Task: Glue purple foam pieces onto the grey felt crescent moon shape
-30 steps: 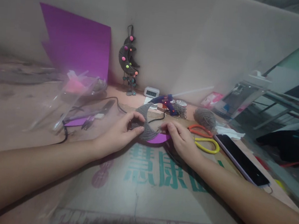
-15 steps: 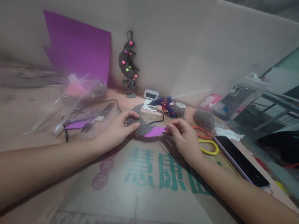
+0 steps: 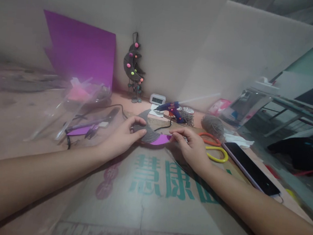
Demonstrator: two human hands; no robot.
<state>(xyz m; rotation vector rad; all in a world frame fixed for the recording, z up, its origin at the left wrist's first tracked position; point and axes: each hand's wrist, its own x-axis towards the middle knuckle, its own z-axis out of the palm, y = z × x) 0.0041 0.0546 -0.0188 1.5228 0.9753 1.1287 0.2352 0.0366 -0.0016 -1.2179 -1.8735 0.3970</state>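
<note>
A purple crescent cut-out [image 3: 152, 134], mostly wrapped in grey-brown twine, lies on a cardboard sheet [image 3: 152, 194] with green printed characters. My left hand [image 3: 124, 136] pinches the wrapped part of the crescent between thumb and fingers. My right hand [image 3: 191, 146] has its fingers closed at the bare purple tip, pinching the twine there. A ball of twine [image 3: 213, 125] sits to the right, behind my right hand.
A blue glue gun [image 3: 170, 109] and a small clock [image 3: 157, 99] stand behind the crescent. Yellow and orange scissors [image 3: 214, 148] and a phone [image 3: 250, 168] lie to the right. A finished moon ornament [image 3: 133, 66] hangs on the wall beside purple sheets [image 3: 83, 49]. Plastic bags [image 3: 78, 99] lie left.
The crescent has been turned and lowered flatter on the cardboard. My right hand has shifted slightly left along the purple tip. My left hand keeps its grip.
</note>
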